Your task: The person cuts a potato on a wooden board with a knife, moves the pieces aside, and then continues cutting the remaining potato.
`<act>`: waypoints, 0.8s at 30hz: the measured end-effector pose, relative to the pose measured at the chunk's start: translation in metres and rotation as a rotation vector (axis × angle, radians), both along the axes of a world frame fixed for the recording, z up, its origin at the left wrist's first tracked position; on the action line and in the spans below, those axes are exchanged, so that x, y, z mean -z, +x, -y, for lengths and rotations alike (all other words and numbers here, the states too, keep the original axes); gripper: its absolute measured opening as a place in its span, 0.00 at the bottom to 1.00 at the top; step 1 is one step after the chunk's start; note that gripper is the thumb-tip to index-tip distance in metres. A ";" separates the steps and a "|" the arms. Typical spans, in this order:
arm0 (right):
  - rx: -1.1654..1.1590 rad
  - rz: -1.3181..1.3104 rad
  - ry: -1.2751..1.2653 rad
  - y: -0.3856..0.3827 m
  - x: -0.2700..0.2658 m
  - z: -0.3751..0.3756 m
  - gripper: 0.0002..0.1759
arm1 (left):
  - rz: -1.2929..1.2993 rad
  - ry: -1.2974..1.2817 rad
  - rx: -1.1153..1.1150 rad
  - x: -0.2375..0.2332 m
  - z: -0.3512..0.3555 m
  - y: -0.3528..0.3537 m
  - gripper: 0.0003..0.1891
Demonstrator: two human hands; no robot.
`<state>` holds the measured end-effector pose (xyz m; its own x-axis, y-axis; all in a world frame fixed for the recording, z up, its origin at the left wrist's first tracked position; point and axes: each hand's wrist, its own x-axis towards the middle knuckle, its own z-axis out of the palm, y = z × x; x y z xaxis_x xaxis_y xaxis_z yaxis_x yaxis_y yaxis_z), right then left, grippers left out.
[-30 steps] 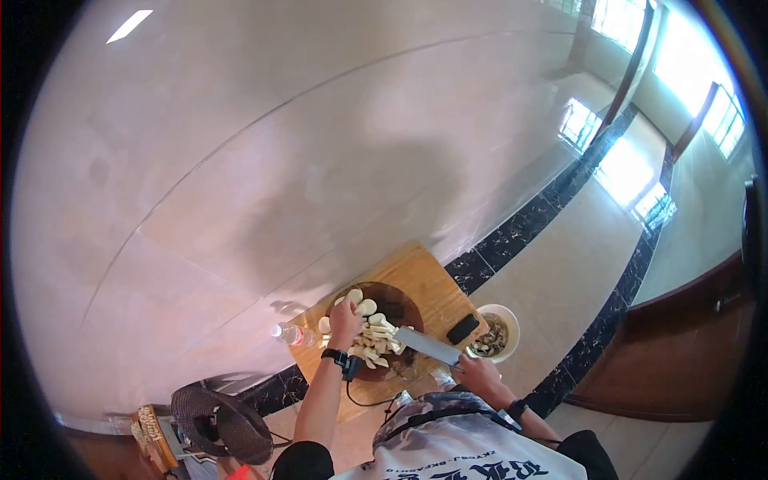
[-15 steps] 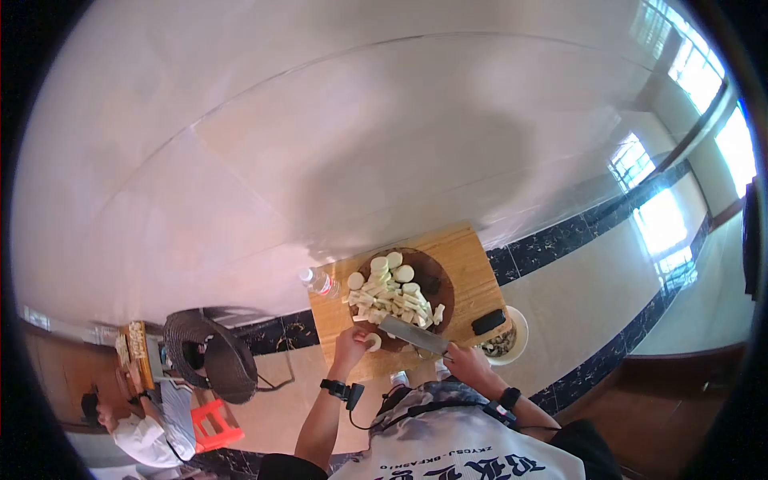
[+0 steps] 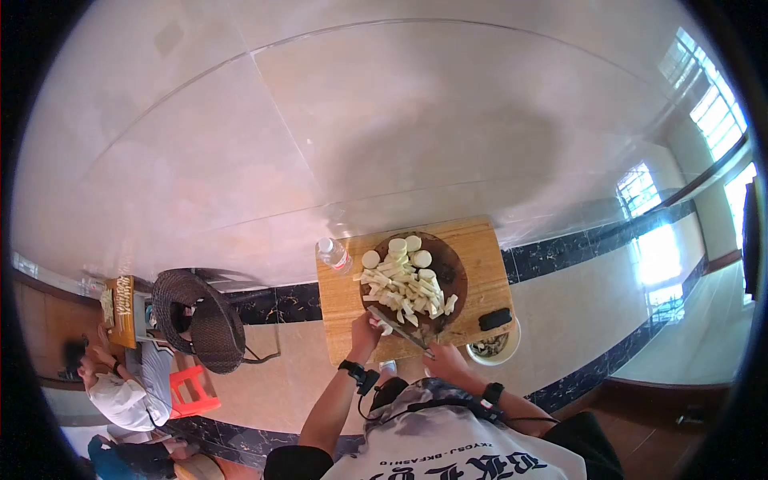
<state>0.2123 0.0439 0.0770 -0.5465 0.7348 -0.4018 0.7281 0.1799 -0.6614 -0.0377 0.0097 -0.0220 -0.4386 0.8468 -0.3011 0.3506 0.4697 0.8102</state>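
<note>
My right hand (image 3: 448,364) grips the handle of a kitchen knife (image 3: 408,333), its blade slanting up and left over the near edge of the round cutting board (image 3: 458,276). Just left of the blade, my left hand (image 3: 366,334) has its fingers closed on a pale vegetable piece (image 3: 386,327), partly hidden by the fingers and blade. Cut pale sticks (image 3: 400,290) are heaped across the middle of the board. Behind them stand several thick round vegetable chunks (image 3: 420,258).
The board rests on a small wooden table (image 3: 340,304) holding a clear bottle (image 3: 334,254) and a dark phone-like object (image 3: 495,319). A bowl of scraps (image 3: 512,344) is to the right. Leftward are a wicker chair (image 3: 216,328), a red stool (image 3: 192,392) and a seated person (image 3: 124,396).
The blade has swung in closer to my left hand and now appears edge-on at the vegetable piece. The view has shifted, bringing another person into the lower left.
</note>
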 end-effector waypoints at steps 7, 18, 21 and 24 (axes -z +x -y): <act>0.017 -0.001 -0.012 -0.001 -0.002 0.004 0.18 | 0.012 -0.032 0.018 -0.012 -0.004 -0.003 0.15; -0.011 0.021 -0.075 0.004 0.010 0.004 0.19 | -0.452 0.063 0.467 -0.058 0.019 0.017 0.17; -0.071 0.014 -0.033 0.002 0.023 0.005 0.18 | -0.578 0.232 0.536 -0.064 0.023 0.023 0.15; -0.095 0.029 -0.008 0.001 0.027 0.005 0.18 | -0.565 0.247 0.513 -0.057 0.023 0.025 0.14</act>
<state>0.2128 0.0384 0.0498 -0.6019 0.6767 -0.4241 0.7266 0.2437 -0.6423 -0.0122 -0.0138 0.0353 -0.0070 0.9973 0.0730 0.8622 -0.0309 0.5057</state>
